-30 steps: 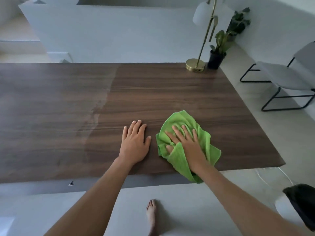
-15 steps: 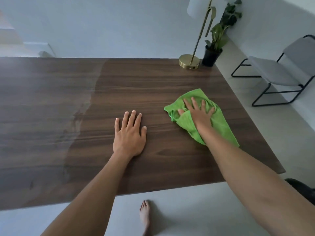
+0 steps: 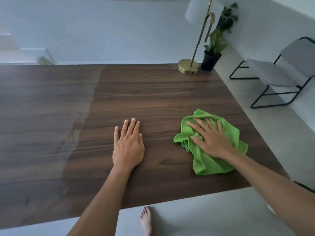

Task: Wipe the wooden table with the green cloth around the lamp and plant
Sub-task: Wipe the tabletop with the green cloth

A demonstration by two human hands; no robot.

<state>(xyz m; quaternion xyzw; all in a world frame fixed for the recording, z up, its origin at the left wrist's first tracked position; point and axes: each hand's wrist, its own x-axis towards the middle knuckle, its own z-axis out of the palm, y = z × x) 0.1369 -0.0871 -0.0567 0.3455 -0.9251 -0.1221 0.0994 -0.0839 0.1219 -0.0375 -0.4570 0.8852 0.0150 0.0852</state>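
A crumpled green cloth [image 3: 202, 160] lies on the dark wooden table [image 3: 153, 92], towards its right edge. My right hand [image 3: 210, 139] presses flat on the cloth with fingers spread. Flat on the bare wood to the cloth's left rests my left hand [image 3: 128, 145], fingers straight. At the far right corner of the table stand a brass lamp [image 3: 188, 66] with a white shade and a small plant in a black pot [image 3: 210, 61], side by side.
A hazy paler band covers the left part of the table [image 3: 42, 116]. A grey chair with a black frame [image 3: 279, 74] stands on the floor to the right. My bare foot [image 3: 146, 220] is by the table's near edge.
My right hand has slid the cloth from the near edge out across the table and to the right. My left hand has stayed flat on the wood.
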